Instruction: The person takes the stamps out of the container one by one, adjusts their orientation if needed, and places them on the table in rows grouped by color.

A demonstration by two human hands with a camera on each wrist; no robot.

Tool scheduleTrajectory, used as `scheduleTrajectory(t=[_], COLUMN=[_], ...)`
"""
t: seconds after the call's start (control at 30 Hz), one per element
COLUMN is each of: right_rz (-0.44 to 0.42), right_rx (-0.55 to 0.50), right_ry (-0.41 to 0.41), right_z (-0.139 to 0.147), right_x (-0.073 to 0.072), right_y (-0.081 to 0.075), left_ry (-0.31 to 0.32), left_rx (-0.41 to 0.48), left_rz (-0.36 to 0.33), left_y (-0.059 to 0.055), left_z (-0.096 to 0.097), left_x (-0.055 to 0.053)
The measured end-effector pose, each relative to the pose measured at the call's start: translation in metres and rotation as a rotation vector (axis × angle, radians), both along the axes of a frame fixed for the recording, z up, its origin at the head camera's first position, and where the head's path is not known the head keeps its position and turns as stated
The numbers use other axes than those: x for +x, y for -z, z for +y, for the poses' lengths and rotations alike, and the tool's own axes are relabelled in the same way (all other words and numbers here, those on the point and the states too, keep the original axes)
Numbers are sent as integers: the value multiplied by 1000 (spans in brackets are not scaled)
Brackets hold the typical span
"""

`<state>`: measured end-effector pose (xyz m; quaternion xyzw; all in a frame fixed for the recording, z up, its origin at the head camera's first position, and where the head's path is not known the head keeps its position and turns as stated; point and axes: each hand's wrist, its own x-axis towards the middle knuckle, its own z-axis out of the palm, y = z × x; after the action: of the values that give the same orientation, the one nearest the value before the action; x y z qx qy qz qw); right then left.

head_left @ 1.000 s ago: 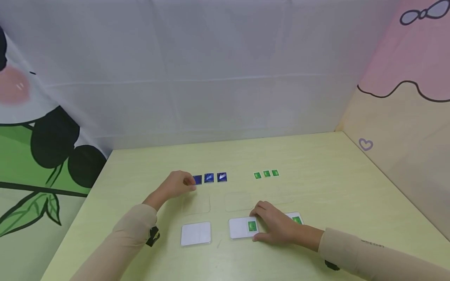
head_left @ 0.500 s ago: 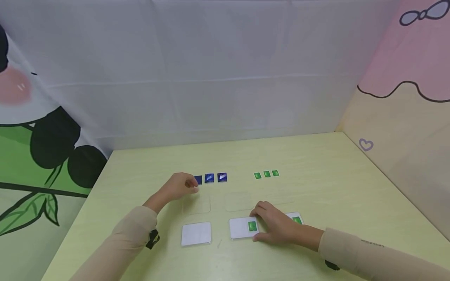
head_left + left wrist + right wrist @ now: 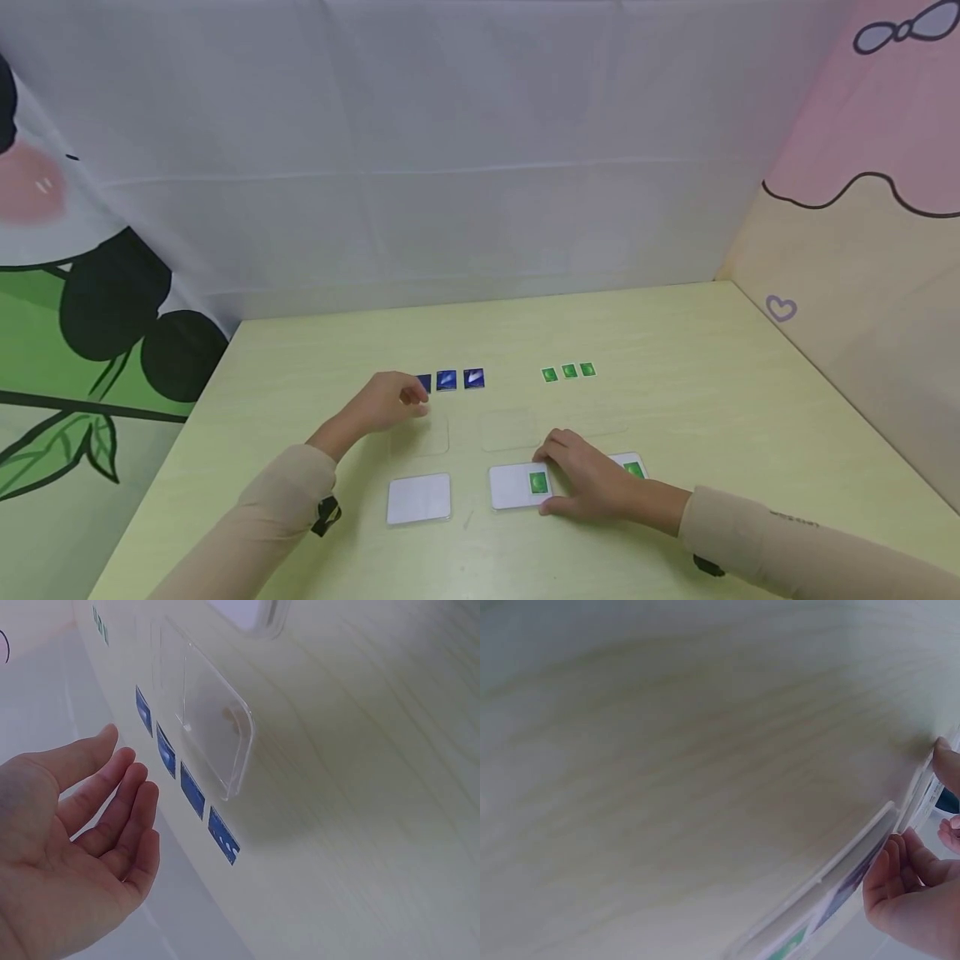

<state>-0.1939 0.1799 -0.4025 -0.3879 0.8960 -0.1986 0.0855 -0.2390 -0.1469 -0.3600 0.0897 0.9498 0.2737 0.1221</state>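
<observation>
My left hand [image 3: 381,404] hovers just in front of a row of dark blue square stickers [image 3: 446,381], fingers loosely bent. In the left wrist view the hand [image 3: 86,832] holds nothing, and several blue stickers [image 3: 166,752] lie beside its fingertips. My right hand [image 3: 588,479] holds the right end of a white card [image 3: 512,487] flat on the table, thumb at its near edge and fingers at its far edge. A green square sticker [image 3: 538,483] sits on that card. Another white card [image 3: 632,464] with a green sticker is partly hidden behind this hand.
A plain white card [image 3: 418,499] lies left of the held one. Clear plastic covers [image 3: 418,436] form a row behind the cards. Three green stickers [image 3: 569,371] lie at the back right of the table [image 3: 712,358]. A white cloth wall [image 3: 480,225] stands behind.
My left hand has drifted slightly right and nearer along the blue stickers, covering more of the leftmost visible one. The right hand and the cards have stayed in place.
</observation>
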Motion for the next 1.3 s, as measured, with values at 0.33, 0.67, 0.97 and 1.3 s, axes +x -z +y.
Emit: scheduleTrajectory(t=[0.33, 0.67, 0.97, 1.3], right_rz=[9, 10, 6, 7], right_rx=[10, 8, 10, 6], right_ry=[-3, -4, -5, -7], right_z=[0, 0, -1, 0], right_x=[-1, -1, -2, -2], right_y=[2, 2, 2, 4], left_ry=[41, 85, 104, 108], left_rx=[10, 5, 15, 15], left_rz=[24, 56, 50, 48], left_y=[-2, -1, 0, 1], left_z=[2, 5, 8, 12], left_x=[4, 4, 5, 7])
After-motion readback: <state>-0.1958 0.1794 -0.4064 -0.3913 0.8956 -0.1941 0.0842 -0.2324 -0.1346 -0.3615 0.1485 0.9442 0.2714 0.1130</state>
